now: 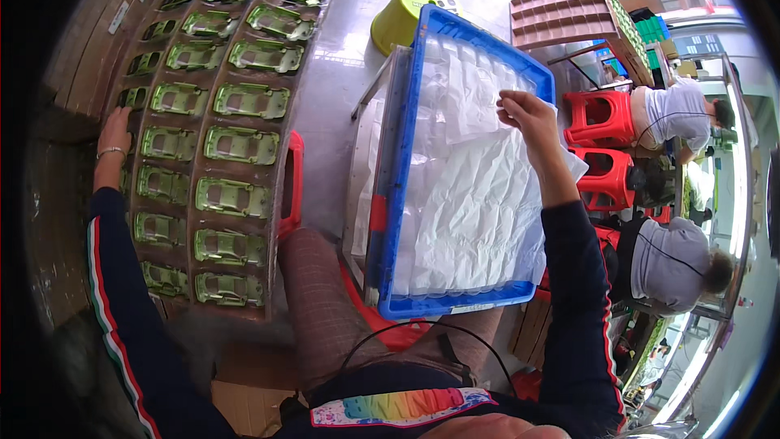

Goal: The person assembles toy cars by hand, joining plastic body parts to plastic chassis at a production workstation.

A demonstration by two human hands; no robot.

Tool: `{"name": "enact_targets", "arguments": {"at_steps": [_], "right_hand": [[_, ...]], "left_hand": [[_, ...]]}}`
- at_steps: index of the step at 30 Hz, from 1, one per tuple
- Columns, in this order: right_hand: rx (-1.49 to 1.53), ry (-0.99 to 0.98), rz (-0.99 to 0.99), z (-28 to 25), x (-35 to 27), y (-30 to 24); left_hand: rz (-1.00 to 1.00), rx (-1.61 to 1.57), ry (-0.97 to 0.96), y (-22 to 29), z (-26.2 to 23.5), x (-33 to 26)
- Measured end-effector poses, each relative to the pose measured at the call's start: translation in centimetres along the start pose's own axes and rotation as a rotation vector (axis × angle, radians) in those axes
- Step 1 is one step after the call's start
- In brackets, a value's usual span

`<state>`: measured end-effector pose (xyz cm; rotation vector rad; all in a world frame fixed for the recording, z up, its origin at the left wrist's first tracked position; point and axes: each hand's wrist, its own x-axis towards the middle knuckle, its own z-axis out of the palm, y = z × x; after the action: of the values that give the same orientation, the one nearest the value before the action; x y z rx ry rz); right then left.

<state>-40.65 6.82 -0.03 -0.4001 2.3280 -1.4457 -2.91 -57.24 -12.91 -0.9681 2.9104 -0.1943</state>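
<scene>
A blue plastic crate (pixel 395 187) rests in front of my knees, filled with white plastic bags (pixel 471 195). My right hand (pixel 526 114) reaches over its far right side, fingers pinched on the edge of one white bag. To my left a long brown tray (pixel 201 187) holds rows of green toy car bodies (pixel 240 146). My left hand (pixel 114 132) lies flat against the tray's left edge, holding nothing that I can see.
A yellow-green bucket (pixel 406 12) lies beyond the crate. Red plastic stools (pixel 601 118) stand at the right, with two seated people (pixel 674 256) past them. Another brown tray (pixel 569 16) leans at the back right. Cardboard lies at the far left.
</scene>
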Motion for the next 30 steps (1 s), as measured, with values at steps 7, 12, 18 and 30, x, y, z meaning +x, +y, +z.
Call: {"name": "enact_targets", "arguments": {"at_steps": [7,12,18,30], "right_hand": [[-0.814,0.225,-0.07,1.8,6.1,4.5],[-0.817,0.204,-0.064,3.4,6.4,3.9],[-0.236,0.279,-0.089,1.8,5.8,5.2],[0.598,0.07,0.007,0.0,-8.8,-3.6]], "left_hand": [[-0.134,0.064,0.193,-3.8,1.3,-1.2],[-1.009,-1.141,0.313,-7.6,-0.9,-1.9],[-0.827,-2.279,0.343,4.1,-5.4,-5.4],[0.307,-3.192,-0.769,32.4,-17.6,-19.3]]}}
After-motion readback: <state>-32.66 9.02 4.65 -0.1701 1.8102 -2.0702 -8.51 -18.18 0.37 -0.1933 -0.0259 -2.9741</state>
